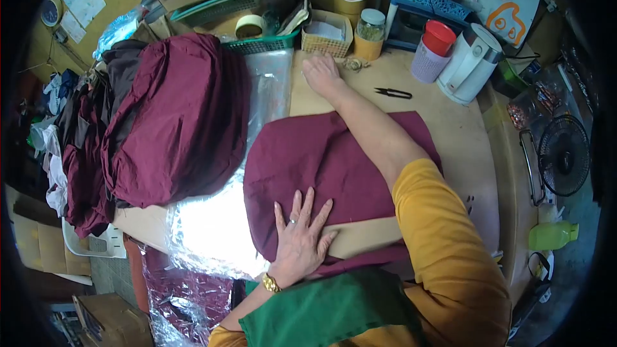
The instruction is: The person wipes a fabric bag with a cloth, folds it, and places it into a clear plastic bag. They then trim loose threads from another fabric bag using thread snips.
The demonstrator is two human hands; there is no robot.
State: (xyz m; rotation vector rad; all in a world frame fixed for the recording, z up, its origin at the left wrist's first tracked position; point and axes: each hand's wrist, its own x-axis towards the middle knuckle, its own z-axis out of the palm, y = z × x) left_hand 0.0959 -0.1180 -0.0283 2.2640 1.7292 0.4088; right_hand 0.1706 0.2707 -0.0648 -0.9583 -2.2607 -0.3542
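A maroon fabric piece (pixel 295 148) with a rounded left end lies flat on the table before me. My left hand (pixel 301 239) rests on its near edge, palm down and fingers spread. Beyond the fabric's far edge, my right hand (pixel 323 76) is on the tabletop with its fingers curled together, close to a small woven basket (pixel 326 45). What those fingers hold, if anything, is hidden. Dark thread snips (pixel 393 93) lie to the right of that hand. A small tangle of string (pixel 355 64) sits beside it.
A tall pile of maroon fabric (pixel 177 119) stands at left, beside clear plastic sheeting (pixel 209 228). Along the back are a lidded jar (pixel 371 29), a red cup (pixel 438 37) and a white kettle (pixel 471 64). A black fan (pixel 564 154) is beyond the right edge.
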